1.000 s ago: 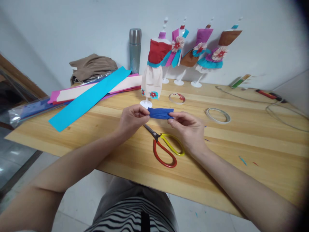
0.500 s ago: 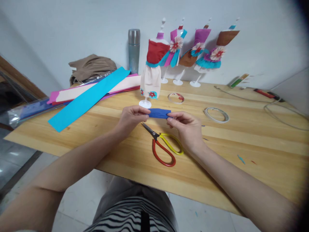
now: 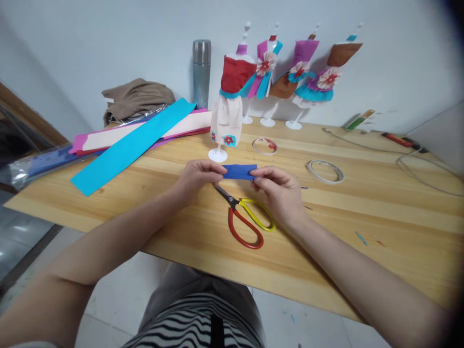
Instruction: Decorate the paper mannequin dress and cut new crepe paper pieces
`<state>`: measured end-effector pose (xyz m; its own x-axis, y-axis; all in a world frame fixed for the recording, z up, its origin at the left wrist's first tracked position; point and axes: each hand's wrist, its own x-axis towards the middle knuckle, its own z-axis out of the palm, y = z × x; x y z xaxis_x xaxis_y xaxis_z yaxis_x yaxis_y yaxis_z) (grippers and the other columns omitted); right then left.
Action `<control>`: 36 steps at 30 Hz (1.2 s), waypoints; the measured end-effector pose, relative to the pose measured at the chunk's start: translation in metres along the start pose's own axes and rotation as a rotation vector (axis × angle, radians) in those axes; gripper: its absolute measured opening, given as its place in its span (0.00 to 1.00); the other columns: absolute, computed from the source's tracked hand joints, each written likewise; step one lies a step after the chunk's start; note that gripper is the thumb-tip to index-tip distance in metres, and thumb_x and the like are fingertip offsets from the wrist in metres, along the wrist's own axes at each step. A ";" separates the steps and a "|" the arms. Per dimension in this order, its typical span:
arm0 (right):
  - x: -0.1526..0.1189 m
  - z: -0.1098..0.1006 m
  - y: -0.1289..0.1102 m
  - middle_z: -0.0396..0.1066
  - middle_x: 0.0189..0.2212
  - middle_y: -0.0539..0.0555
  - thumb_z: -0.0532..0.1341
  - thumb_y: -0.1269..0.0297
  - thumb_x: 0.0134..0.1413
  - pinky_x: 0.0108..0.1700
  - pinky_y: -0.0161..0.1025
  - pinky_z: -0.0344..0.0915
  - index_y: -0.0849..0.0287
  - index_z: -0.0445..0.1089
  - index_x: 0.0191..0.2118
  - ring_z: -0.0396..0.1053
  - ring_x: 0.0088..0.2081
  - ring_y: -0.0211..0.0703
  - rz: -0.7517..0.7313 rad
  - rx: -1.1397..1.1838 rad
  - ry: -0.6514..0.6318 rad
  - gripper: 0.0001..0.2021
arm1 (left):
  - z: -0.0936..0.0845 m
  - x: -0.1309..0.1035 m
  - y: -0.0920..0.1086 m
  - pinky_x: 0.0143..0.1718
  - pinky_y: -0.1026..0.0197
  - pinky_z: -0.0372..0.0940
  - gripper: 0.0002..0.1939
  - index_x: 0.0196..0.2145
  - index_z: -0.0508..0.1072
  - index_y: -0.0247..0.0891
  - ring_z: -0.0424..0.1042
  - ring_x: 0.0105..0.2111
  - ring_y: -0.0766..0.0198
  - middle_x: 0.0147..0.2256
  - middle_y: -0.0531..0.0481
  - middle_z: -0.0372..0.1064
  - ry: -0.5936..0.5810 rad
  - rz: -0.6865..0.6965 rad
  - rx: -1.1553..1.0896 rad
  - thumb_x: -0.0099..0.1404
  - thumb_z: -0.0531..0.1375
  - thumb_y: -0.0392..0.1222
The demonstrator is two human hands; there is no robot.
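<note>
A short strip of dark blue crepe paper (image 3: 239,171) is stretched level between my two hands, just above the table. My left hand (image 3: 197,179) pinches its left end between thumb and fingers. At the other end, my right hand (image 3: 279,191) pinches the strip the same way. Below it lie scissors (image 3: 232,200) with one red and one yellow handle, their tips close to my left fingers. Straight behind the strip stands a small dress form (image 3: 237,75) in a red top, turquoise waistband and cream skirt with red flowers at the hem.
Several more dressed forms (image 3: 266,64) stand along the wall. At left, a turquoise strip (image 3: 134,147) lies across stacked coloured sheets (image 3: 108,139), near a brown cloth (image 3: 139,99) and a flask (image 3: 201,72). Tape rolls (image 3: 325,171), a cable (image 3: 362,147) and paper scraps (image 3: 361,238) lie to the right.
The blue strip has turned slightly and looks flatter, with a fold line showing near its lower right edge. Both hands keep their pinch, and the view has shifted a little.
</note>
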<state>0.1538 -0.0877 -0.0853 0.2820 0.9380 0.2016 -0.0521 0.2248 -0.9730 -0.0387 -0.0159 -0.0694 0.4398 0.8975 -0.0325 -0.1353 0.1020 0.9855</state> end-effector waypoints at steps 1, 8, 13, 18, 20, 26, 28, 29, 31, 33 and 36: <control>0.000 0.000 0.000 0.69 0.21 0.47 0.68 0.66 0.43 0.30 0.39 0.62 0.52 0.78 0.29 0.63 0.24 0.38 -0.038 -0.044 0.006 0.03 | 0.001 -0.001 0.000 0.29 0.63 0.64 0.06 0.25 0.81 0.37 0.67 0.23 0.68 0.21 0.52 0.72 0.009 0.076 0.071 0.45 0.67 0.31; -0.002 -0.002 -0.001 0.73 0.28 0.49 0.67 0.62 0.49 0.35 0.42 0.67 0.51 0.78 0.33 0.69 0.29 0.41 -0.188 -0.227 0.012 0.03 | 0.000 0.000 -0.003 0.36 0.61 0.65 0.09 0.28 0.83 0.39 0.72 0.31 0.64 0.29 0.49 0.76 0.052 0.415 0.372 0.53 0.63 0.29; -0.002 -0.003 0.002 0.75 0.30 0.50 0.69 0.61 0.49 0.38 0.44 0.70 0.51 0.77 0.34 0.71 0.32 0.43 -0.161 -0.222 0.011 0.05 | -0.001 0.001 -0.004 0.37 0.61 0.66 0.10 0.28 0.83 0.40 0.72 0.31 0.64 0.29 0.50 0.76 0.065 0.480 0.404 0.54 0.63 0.29; -0.003 -0.003 0.005 0.76 0.31 0.51 0.69 0.60 0.48 0.39 0.44 0.69 0.52 0.76 0.37 0.72 0.32 0.43 -0.128 -0.200 0.022 0.09 | -0.001 0.000 -0.004 0.36 0.61 0.66 0.10 0.28 0.83 0.41 0.72 0.31 0.64 0.29 0.50 0.76 0.062 0.516 0.412 0.55 0.62 0.30; -0.003 -0.003 0.006 0.76 0.32 0.51 0.69 0.60 0.48 0.39 0.44 0.69 0.52 0.76 0.38 0.71 0.32 0.43 -0.128 -0.211 0.017 0.09 | 0.000 0.000 -0.003 0.36 0.60 0.66 0.09 0.28 0.83 0.42 0.72 0.31 0.63 0.29 0.50 0.76 0.065 0.532 0.415 0.55 0.63 0.31; -0.004 -0.002 0.007 0.77 0.34 0.52 0.71 0.60 0.45 0.35 0.42 0.67 0.54 0.76 0.38 0.68 0.29 0.40 -0.109 -0.222 0.014 0.12 | 0.000 -0.001 -0.003 0.38 0.60 0.67 0.10 0.27 0.82 0.41 0.73 0.32 0.63 0.29 0.50 0.75 0.073 0.573 0.417 0.56 0.63 0.30; -0.004 -0.002 0.007 0.77 0.33 0.51 0.71 0.60 0.44 0.34 0.42 0.67 0.54 0.76 0.37 0.68 0.28 0.40 -0.102 -0.215 0.010 0.12 | -0.001 -0.001 -0.004 0.38 0.60 0.67 0.09 0.28 0.82 0.41 0.73 0.32 0.63 0.30 0.49 0.76 0.066 0.587 0.424 0.56 0.62 0.30; -0.004 -0.001 0.006 0.77 0.32 0.51 0.71 0.60 0.44 0.33 0.42 0.67 0.54 0.75 0.36 0.68 0.28 0.40 -0.096 -0.208 0.007 0.11 | -0.001 -0.001 -0.005 0.38 0.60 0.67 0.09 0.28 0.82 0.41 0.73 0.33 0.63 0.30 0.49 0.76 0.063 0.592 0.429 0.57 0.62 0.30; -0.004 -0.001 0.006 0.76 0.30 0.50 0.71 0.60 0.44 0.33 0.41 0.67 0.54 0.75 0.34 0.68 0.28 0.40 -0.078 -0.182 0.005 0.10 | -0.002 0.000 -0.007 0.38 0.61 0.68 0.09 0.29 0.82 0.41 0.73 0.33 0.64 0.30 0.49 0.77 0.058 0.609 0.437 0.57 0.62 0.30; -0.003 0.000 0.006 0.75 0.29 0.49 0.72 0.61 0.43 0.33 0.40 0.66 0.54 0.75 0.32 0.68 0.28 0.39 -0.056 -0.146 0.010 0.09 | -0.003 0.002 -0.008 0.37 0.61 0.68 0.09 0.29 0.82 0.40 0.74 0.33 0.64 0.31 0.49 0.77 0.052 0.633 0.446 0.57 0.62 0.30; -0.002 0.000 0.007 0.73 0.26 0.48 0.72 0.61 0.42 0.32 0.39 0.64 0.54 0.74 0.29 0.67 0.26 0.38 -0.039 -0.119 0.015 0.08 | -0.004 0.003 -0.010 0.36 0.62 0.68 0.09 0.29 0.82 0.39 0.73 0.32 0.65 0.31 0.49 0.77 0.051 0.643 0.467 0.57 0.62 0.30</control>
<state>0.1525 -0.0880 -0.0928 0.2961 0.9249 0.2384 0.0732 0.2269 -0.9712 -0.0394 -0.0127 -0.0797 0.3592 0.7390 0.5700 0.0427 -0.6231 0.7810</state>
